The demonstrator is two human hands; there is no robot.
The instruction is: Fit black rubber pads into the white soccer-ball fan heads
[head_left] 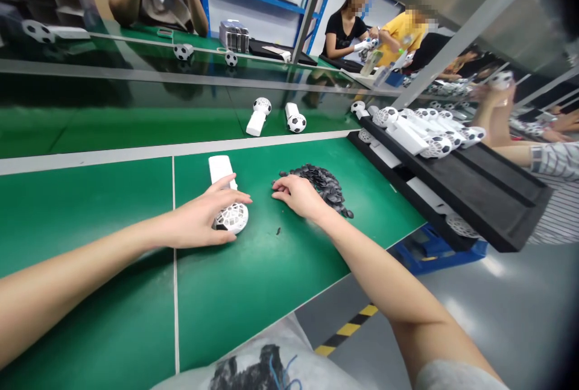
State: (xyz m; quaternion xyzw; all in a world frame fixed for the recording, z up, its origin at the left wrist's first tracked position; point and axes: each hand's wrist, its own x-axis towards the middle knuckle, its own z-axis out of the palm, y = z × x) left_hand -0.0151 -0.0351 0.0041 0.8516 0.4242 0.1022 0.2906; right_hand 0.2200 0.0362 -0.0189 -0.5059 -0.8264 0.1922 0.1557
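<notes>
A left hand [194, 218] spreads wide over the lattice ball head [233, 217] of a white unit [221, 167], which lies on the green worktop [113, 197] at the centre-left of the frame. The right hand [298, 196] bends its fingers narrowly at the left edge of a pile of dark pieces [323, 182], near mid-frame; whether it grips one cannot be told.

The unit looks light and rigid, likely plastic, its smooth casing perhaps slightly slippery. The open lattice seems the more delicate end, best cupped around its rim without pressing, while the straight handle offers the firmer hold. The dark pieces appear thin, light and easily scattered, best pinched singly by their edges.

At right, an upper black tray [502, 182] carries a row of white units with ball heads [409, 134]. The lower black tray [414, 202] beneath it, partly hidden, appears to hold more of them.
</notes>
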